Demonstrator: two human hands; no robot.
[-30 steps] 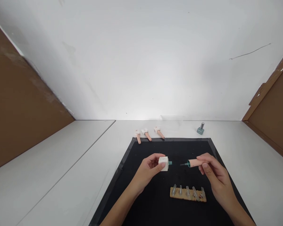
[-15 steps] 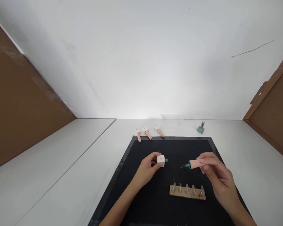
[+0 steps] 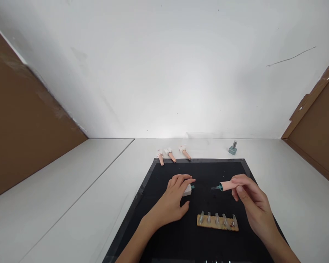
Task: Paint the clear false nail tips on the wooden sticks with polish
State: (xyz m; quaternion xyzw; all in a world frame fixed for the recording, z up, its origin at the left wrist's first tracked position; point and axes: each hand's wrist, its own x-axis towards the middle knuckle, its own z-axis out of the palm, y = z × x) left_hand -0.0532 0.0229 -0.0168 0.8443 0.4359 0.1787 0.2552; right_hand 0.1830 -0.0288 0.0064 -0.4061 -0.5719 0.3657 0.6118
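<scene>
A white nail polish bottle (image 3: 187, 191) with a teal neck lies on its side on the black mat (image 3: 164, 204). My left hand (image 3: 175, 199) is over it with fingers spread and the thumb apart, partly hiding it; whether a finger touches it I cannot tell. In my right hand (image 3: 250, 197) is the pink nail polish brush cap (image 3: 227, 185), held sideways between thumb and fingers. Its brush points left, toward the bottle, with teal colour at the cap's rim. Below both hands sits a tan strip (image 3: 220, 227) carrying several clear nail tips (image 3: 217, 219).
Three white bottles with pink caps (image 3: 170, 153) lie at the mat's back left edge. A teal bottle with a silver cap (image 3: 233, 148) stands at the back right. Brown cardboard panels (image 3: 24, 120) flank the white table (image 3: 84, 204). Small objects poke in at the bottom edge.
My left hand has loosened its pinch on the bottle and spread its fingers over it. My right hand still holds the brush cap, having moved only slightly.
</scene>
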